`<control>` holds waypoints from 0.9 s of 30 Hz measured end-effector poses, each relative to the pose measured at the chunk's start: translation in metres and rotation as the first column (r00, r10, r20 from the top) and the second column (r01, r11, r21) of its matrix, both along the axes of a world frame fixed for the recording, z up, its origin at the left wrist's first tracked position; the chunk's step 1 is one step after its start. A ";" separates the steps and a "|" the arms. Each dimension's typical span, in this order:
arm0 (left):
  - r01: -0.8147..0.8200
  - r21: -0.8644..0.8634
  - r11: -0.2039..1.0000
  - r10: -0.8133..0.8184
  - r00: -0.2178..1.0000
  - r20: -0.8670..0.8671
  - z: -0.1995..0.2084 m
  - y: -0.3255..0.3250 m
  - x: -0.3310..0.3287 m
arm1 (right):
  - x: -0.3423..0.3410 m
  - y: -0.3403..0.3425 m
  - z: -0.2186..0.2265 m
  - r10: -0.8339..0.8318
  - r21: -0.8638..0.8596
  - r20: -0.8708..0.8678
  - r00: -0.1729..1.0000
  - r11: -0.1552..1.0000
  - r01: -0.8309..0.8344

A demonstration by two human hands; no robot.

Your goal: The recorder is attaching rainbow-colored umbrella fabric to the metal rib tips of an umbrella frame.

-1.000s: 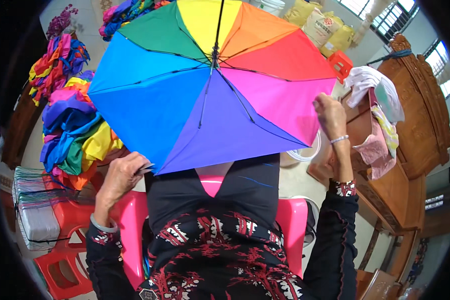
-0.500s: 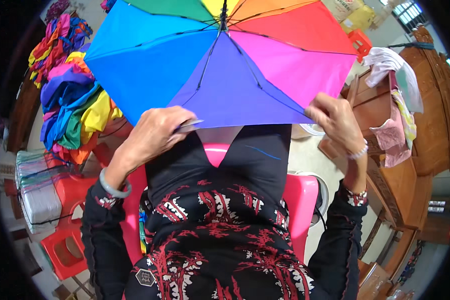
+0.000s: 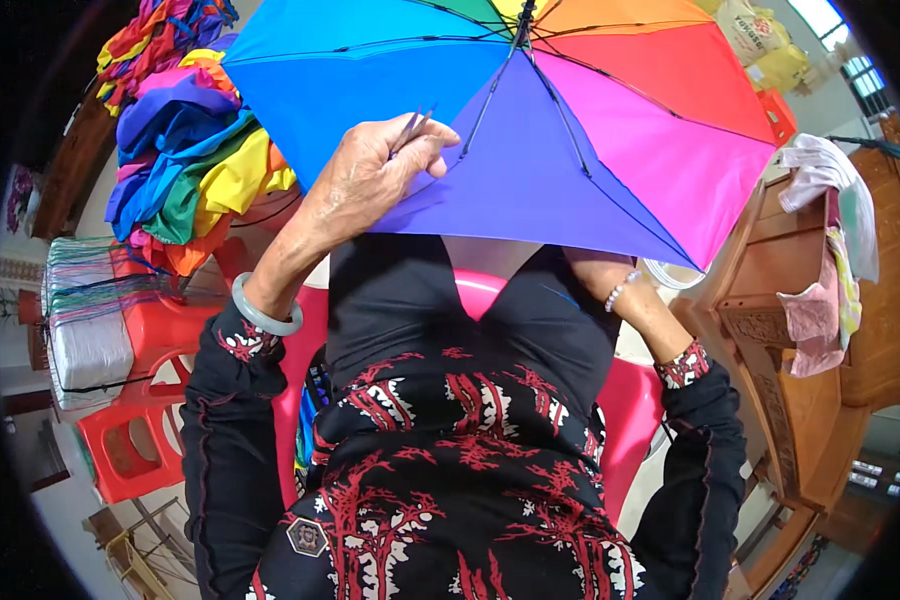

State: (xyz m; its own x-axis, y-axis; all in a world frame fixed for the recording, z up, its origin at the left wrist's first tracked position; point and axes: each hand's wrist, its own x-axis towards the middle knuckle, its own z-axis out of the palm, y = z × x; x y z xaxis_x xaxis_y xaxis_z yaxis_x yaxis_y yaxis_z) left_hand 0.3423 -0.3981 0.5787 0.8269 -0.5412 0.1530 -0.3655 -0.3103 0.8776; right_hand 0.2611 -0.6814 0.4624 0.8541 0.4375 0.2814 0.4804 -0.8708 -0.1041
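Indoor room; carved brown wooden seat at right, with white cloth and pink cloth draped over it; heap of crumpled multicoloured fabric far left, red plastic stools nearer; open rainbow-panelled fabric umbrella with thin black ribs, inner side showing, far side of the lap; its violet panel's near edge just over the black trousers; left hand half curled above the panel's left part, gripping small pointed metal snips, tips to the far side; right hand reaches under the near edge, right of middle; fingers hidden, cannot tell how open or whether holding anything.
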 end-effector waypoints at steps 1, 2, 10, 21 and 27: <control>-0.013 0.011 1.000 0.014 0.997 -0.072 0.003 0.003 0.002 | 0.003 0.002 0.000 0.009 0.005 0.005 1.000 1.000 -0.009; -0.021 0.016 1.000 0.022 0.998 -0.066 0.003 0.005 0.005 | 0.002 0.001 0.002 0.000 -0.053 -0.057 0.998 0.999 -0.004; 0.403 0.557 0.726 -0.371 0.912 -0.176 -0.020 0.008 0.074 | -0.048 0.031 0.104 0.025 -0.033 -0.381 0.924 0.999 -0.041; -0.218 0.588 0.779 -0.111 0.875 0.472 -0.128 -0.062 0.088 | -0.047 0.004 0.065 -0.105 0.068 0.048 0.993 0.993 0.101; -0.353 0.547 0.759 0.065 0.877 0.476 -0.163 -0.057 0.095 | -0.039 -0.013 0.061 -0.162 0.066 -0.156 0.974 0.982 0.174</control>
State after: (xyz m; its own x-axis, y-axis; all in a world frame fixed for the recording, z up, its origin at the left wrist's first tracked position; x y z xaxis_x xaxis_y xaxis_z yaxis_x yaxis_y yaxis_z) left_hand 0.4370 -0.4552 0.4161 0.8667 -0.4557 0.2027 -0.4964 -0.8281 0.2606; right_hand 0.2222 -0.6944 0.5238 0.9485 0.2654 0.1727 0.3014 -0.9240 -0.2355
